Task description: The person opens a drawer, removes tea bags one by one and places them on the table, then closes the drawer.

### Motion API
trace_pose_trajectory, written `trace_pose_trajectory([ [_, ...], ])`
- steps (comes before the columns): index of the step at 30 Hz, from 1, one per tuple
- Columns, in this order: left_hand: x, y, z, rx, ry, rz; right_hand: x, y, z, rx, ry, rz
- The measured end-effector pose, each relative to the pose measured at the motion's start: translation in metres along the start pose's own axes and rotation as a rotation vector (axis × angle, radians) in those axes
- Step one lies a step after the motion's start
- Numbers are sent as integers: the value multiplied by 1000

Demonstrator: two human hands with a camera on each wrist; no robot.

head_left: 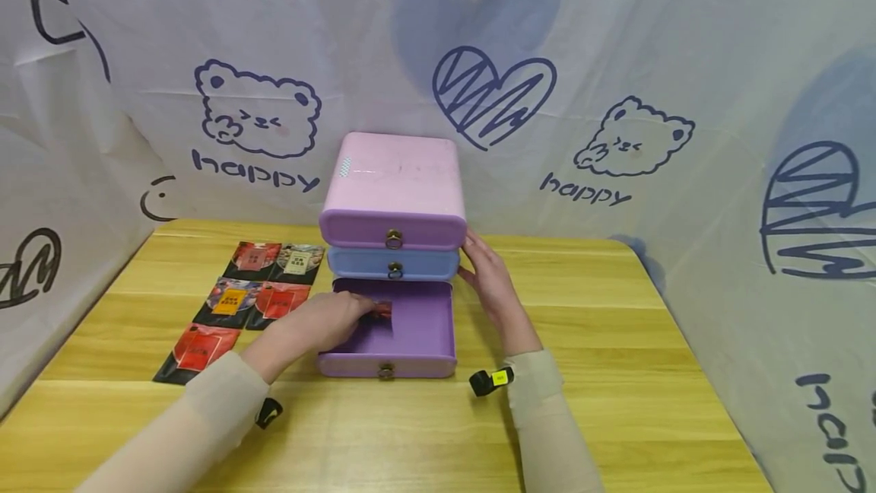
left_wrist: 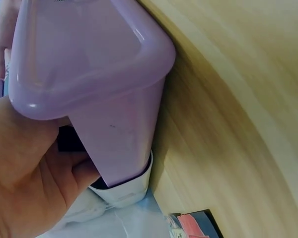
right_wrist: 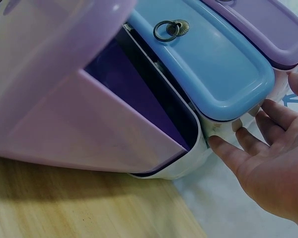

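A small drawer cabinet [head_left: 400,173] stands at the back of the table, its bottom purple drawer [head_left: 424,333] pulled out. My left hand [head_left: 328,319] reaches over the drawer's left side and pinches a small red and dark packet [head_left: 383,312] inside it. In the left wrist view this hand [left_wrist: 35,173] is partly hidden behind the drawer front [left_wrist: 94,59]. With spread, fairly straight fingers, my right hand [head_left: 489,276] touches the cabinet's right side, beside the closed blue drawer [head_left: 424,265]. The right wrist view shows those fingertips [right_wrist: 221,144] against the cabinet wall.
Several flat packets lie in rows left of the cabinet, among them a red one [head_left: 198,348] and one with a yellow label [head_left: 228,303]. The top purple drawer [head_left: 356,230] is closed. A printed cloth [head_left: 383,36] hangs behind the wooden table [head_left: 616,364].
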State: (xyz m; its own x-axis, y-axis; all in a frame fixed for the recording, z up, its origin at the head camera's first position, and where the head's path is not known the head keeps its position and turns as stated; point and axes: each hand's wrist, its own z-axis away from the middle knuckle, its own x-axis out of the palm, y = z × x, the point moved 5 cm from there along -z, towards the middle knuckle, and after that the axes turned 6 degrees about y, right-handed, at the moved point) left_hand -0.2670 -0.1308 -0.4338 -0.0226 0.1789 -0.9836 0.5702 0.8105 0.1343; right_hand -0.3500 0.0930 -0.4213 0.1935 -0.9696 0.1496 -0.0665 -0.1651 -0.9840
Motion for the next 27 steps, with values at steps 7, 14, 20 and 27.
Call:
trace_pose_trajectory([
  [7,-5,-2,7,-6,90,15,0,0,0,2,-1,4],
  [14,-10,-2,14,-2,189,27,0,2,0,11,3,27],
  [20,-17,-1,20,2,263,39,-1,3,-1,12,5,24],
  [27,-28,3,28,16,303,35,-1,3,-1,8,2,21],
])
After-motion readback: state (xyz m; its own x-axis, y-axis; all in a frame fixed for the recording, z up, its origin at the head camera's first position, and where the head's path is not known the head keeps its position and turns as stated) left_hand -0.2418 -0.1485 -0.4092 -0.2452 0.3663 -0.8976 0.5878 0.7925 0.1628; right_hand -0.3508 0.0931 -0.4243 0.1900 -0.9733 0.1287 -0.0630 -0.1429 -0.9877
